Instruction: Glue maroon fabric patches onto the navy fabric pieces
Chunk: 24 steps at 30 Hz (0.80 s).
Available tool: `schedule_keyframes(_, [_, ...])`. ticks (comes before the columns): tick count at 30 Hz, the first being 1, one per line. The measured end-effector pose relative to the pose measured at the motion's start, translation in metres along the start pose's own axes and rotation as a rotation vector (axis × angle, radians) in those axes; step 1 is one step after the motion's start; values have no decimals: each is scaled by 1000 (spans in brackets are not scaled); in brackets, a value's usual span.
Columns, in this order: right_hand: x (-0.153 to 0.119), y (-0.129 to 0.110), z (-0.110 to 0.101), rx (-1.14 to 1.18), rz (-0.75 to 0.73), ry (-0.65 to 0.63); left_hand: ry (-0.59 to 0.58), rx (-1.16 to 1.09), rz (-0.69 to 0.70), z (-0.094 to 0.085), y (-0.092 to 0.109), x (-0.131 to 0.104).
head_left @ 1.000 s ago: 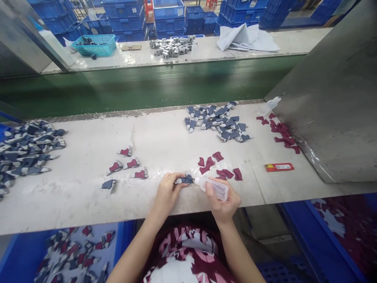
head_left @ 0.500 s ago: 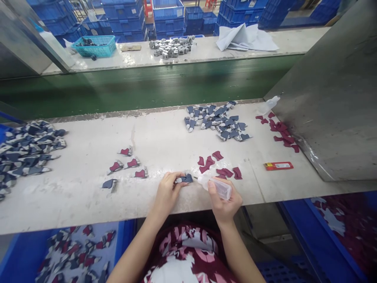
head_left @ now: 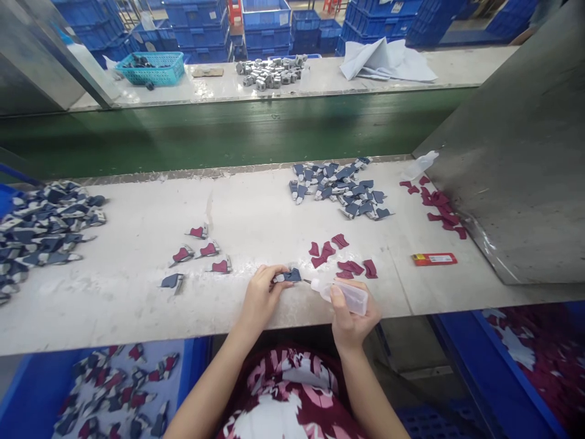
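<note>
My left hand pinches a small dark blue and grey plastic part between thumb and fingers, just above the bench. In my right hand is a translucent squeeze bottle, tilted so its thin dark nozzle points left at the part, a small gap away. Loose maroon pieces lie just beyond the bottle. To the left of my hands rest several grey parts with maroon inlays and one blue-grey part showing no maroon.
Blue-grey parts are heaped at the far middle and left. More maroon pieces lie by the metal panel, near a red box. Blue bins stand below the bench edge. A green strip runs behind.
My right hand has drawn the bottle slightly right, widening the gap between nozzle and part. My left hand keeps its pinch. The whole view has shifted a little.
</note>
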State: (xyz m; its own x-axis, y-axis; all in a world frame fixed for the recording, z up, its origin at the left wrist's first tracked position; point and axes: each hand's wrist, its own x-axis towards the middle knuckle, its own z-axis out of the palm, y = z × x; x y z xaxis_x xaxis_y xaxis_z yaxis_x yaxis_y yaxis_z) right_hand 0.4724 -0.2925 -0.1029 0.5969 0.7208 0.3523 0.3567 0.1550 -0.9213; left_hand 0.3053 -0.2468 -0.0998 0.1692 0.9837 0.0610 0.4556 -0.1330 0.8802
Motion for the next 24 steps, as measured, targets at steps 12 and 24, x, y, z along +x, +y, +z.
schedule_keyframes(12, [0, -9, 13, -61, 22, -77, -2, -5, 14, -1, 1, 0])
schedule_keyframes(24, [0, -8, 14, -70, -2, -90, 2, -1, 31, 0, 1, 0])
